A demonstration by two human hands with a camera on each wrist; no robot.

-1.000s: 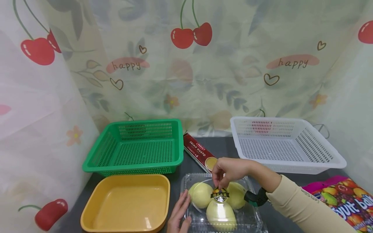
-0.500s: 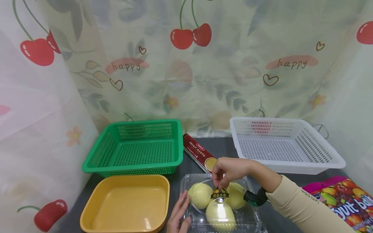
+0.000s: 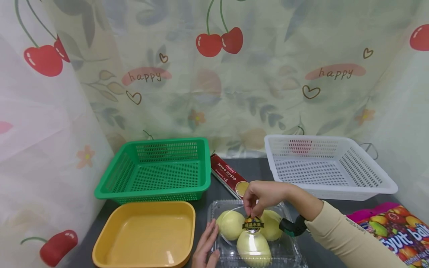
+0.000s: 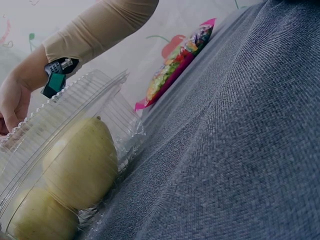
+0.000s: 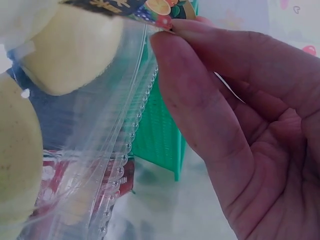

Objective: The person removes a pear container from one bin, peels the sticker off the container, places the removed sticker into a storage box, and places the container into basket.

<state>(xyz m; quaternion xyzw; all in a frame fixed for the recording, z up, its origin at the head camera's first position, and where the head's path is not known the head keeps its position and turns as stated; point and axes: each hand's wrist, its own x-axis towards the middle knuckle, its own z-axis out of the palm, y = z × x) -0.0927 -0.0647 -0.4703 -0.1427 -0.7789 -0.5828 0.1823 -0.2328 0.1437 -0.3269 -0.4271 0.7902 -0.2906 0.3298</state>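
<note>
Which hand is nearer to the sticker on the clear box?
Right hand, pinching the sticker by its edge; the left hand is farther, at the left side of the clear box.

Two hands [image 3: 264, 195] show, one pinching one label [image 3: 253, 225]. Beneath the grip lie one clear container [image 3: 285, 251] and three pale fruits [image 3: 253, 245]; beyond it, one spaghetti box [image 3: 228, 175] and two perforated baskets [image 3: 154, 195]; left, one yellow tray [image 3: 98, 238]; right, one bag [image 3: 397, 232].
</note>
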